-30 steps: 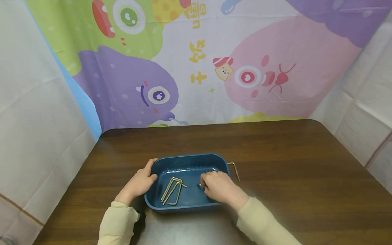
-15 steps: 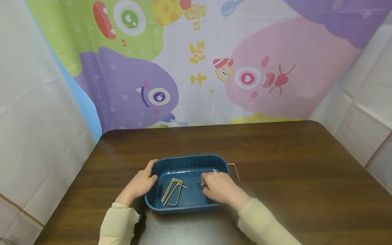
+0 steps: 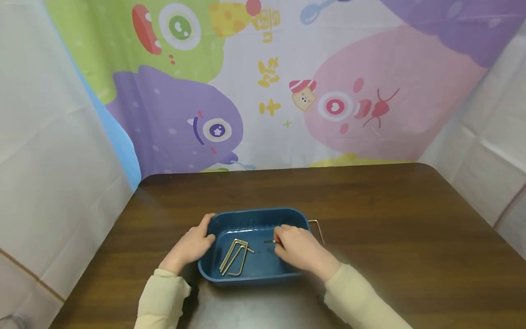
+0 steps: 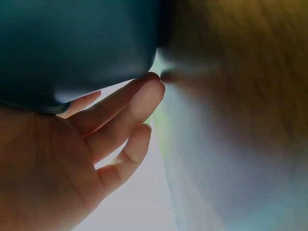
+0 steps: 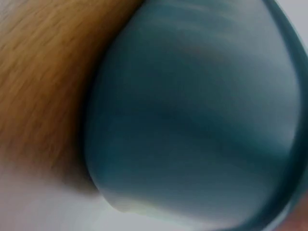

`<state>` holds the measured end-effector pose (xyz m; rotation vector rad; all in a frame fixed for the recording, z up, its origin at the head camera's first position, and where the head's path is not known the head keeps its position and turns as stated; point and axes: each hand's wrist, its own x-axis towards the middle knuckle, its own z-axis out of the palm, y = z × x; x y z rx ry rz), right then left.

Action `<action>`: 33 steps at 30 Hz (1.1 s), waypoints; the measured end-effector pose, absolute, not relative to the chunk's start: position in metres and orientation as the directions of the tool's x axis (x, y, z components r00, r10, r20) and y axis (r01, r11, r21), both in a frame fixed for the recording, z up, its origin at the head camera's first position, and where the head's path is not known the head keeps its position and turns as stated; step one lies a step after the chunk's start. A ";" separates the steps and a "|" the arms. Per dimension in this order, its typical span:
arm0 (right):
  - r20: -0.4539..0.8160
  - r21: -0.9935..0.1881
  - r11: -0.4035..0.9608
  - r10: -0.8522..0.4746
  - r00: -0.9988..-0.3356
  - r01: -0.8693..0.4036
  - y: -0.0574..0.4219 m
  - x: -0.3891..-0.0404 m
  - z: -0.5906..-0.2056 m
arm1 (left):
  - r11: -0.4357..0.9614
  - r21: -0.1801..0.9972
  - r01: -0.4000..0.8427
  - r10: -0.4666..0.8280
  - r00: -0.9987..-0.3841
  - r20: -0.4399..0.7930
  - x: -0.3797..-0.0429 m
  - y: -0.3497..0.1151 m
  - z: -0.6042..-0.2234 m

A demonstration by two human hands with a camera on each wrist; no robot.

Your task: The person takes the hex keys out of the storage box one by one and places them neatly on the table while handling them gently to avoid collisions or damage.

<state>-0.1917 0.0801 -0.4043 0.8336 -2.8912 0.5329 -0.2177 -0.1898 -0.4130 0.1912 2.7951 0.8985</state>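
Note:
Around the left end of a blue tray (image 3: pixel 255 278), my left hand (image 3: pixel 191 244) grips the wall, thumb over the rim. In the left wrist view its fingers (image 4: pixel 139 101) lie along the outside wall. My right hand (image 3: pixel 302 246) is over the tray's right half, pinching a thin metal rod (image 3: pixel 268 241) whose tip sticks out to the left; the rest is hidden by the fingers. Several brass-coloured hex keys (image 3: pixel 234 256) lie overlapping on the tray's left floor. The right wrist view shows mostly the tray's outer wall (image 5: pixel 192 120).
Another L-shaped hex key (image 3: pixel 319 230) lies on the brown wooden table (image 3: pixel 390 228) just beyond the tray's right end. A cartoon-print cloth (image 3: pixel 279 91) hangs behind the table, with pale cloth walls (image 3: pixel 61 137) at both sides.
My right hand has risen slightly toward the far side of the tray, and the rod's tip now shows longer and straighter. The left hand keeps its grip; the view has shifted a little.

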 end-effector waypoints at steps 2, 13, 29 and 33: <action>0.181 -0.317 0.789 -0.494 -0.851 -0.526 0.082 -0.191 -0.404 | 0.810 0.582 0.065 0.187 -0.971 -0.151 -0.218 -0.190 -0.413; 0.246 -0.314 0.777 -0.489 -0.837 -0.546 0.090 -0.190 -0.406 | 0.800 0.599 0.046 0.180 -0.970 -0.166 -0.216 -0.192 -0.418; 0.274 -0.370 0.776 -0.434 -0.859 -0.510 0.094 -0.191 -0.398 | 0.798 0.599 0.061 0.185 -0.972 -0.147 -0.221 -0.193 -0.418; 0.252 -0.389 0.783 -0.417 -0.873 -0.486 0.095 -0.191 -0.398 | 0.809 0.583 0.075 0.192 -0.971 -0.142 -0.223 -0.192 -0.418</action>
